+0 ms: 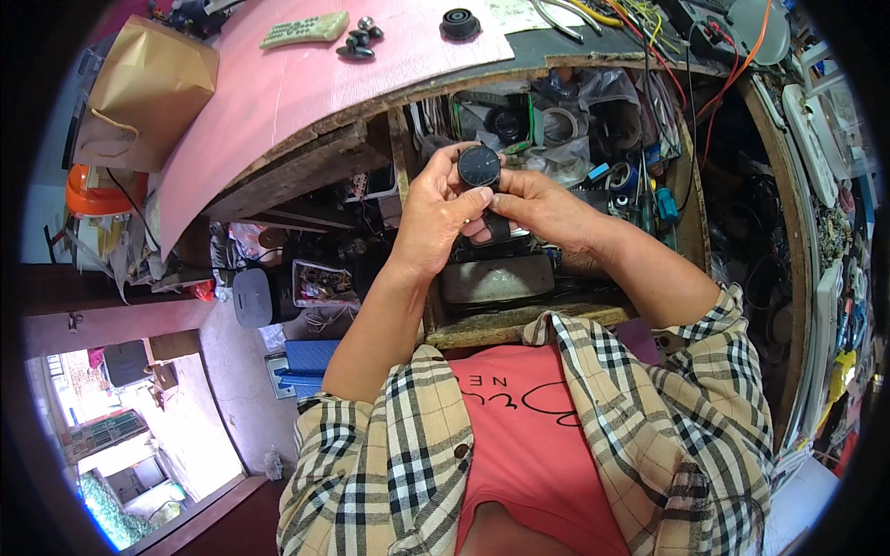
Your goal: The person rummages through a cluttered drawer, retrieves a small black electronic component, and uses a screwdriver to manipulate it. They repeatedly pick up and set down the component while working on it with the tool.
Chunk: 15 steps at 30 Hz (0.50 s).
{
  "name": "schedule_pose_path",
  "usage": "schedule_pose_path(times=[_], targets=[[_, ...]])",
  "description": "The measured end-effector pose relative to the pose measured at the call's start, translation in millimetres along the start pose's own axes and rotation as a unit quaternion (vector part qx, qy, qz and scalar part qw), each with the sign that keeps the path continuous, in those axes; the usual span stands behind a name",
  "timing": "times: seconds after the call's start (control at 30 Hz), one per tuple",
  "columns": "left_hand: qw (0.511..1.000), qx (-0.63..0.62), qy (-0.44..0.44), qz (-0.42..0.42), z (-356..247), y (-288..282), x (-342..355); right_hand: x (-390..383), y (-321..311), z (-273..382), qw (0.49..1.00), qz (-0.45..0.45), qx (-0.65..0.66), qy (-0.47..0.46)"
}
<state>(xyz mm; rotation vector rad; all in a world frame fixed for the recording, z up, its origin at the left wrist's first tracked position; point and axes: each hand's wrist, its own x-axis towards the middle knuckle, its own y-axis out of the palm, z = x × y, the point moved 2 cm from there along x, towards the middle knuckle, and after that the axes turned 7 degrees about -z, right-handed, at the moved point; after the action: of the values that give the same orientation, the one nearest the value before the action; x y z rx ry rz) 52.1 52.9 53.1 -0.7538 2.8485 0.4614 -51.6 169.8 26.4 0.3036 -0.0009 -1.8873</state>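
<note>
A round black-faced watch (479,167) with a dark strap (498,225) is held upright between both hands, above an open wooden drawer (519,329) crowded with parts and tools. My left hand (435,200) is closed round the watch from the left, its thumb near the lower edge of the case. My right hand (542,208) grips it from the lower right, with thumb and fingers at the strap just below the case. The fingers behind the watch are partly hidden.
A pink-covered worktop (278,93) carries a remote (303,31), small black pieces and a black ring-shaped part. A paper bag (162,83) stands at the left, above an orange container (93,185). Cables (658,56) hang at the upper right. A bright doorway shows at lower left.
</note>
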Motion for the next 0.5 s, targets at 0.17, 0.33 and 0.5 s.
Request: schedule_pose_path(times=[0.17,0.33,0.5], targets=[[1.0,0.002,0.006,0.0,-1.9,2.2,-1.4,-0.9,-1.2,-0.3,1.0,0.01,-0.007,0.008],[1.0,0.001,0.016,-0.001,-1.4,3.3,-2.1,-3.4,-0.2,5.4,0.999,0.008,-0.026,0.028],[1.0,0.019,0.02,-0.006,0.9,2.6,-2.0,-4.4,1.8,10.7,0.999,0.017,-0.028,0.041]])
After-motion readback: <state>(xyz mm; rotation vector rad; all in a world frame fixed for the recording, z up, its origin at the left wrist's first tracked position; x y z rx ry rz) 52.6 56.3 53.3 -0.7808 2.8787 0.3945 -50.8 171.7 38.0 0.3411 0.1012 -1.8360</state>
